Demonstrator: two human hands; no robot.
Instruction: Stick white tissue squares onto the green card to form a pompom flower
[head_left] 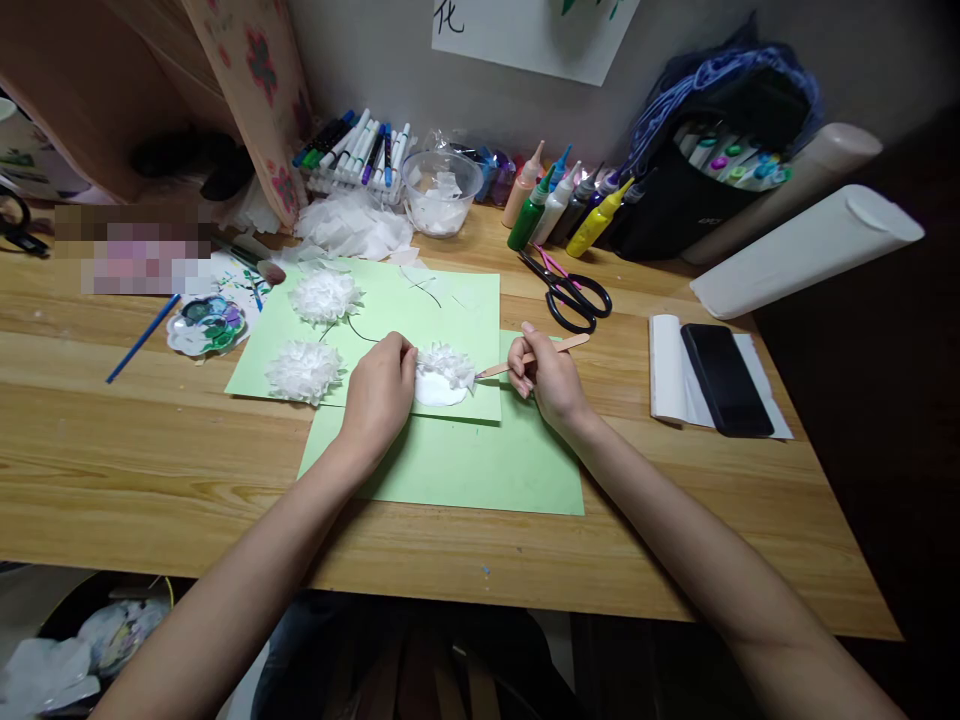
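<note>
A white paper flower lies on the upper green sheet, ruffled along its far side and with a smooth white disc showing at the near side. At its left edge rests my left hand, its fingers curled closed and their tips mostly hidden. My right hand grips a thin pinkish pencil-like stick, whose dark pointed tip meets the flower's right edge. Two fuller white flowers lie to the left on the same sheet. Dark thin curved lines show on the sheet near them.
A second green sheet lies beneath. Black-handled scissors, paint bottles, a clear bowl of paper scraps and markers stand behind. Rightward are a phone and white roll; leftward, a paint palette.
</note>
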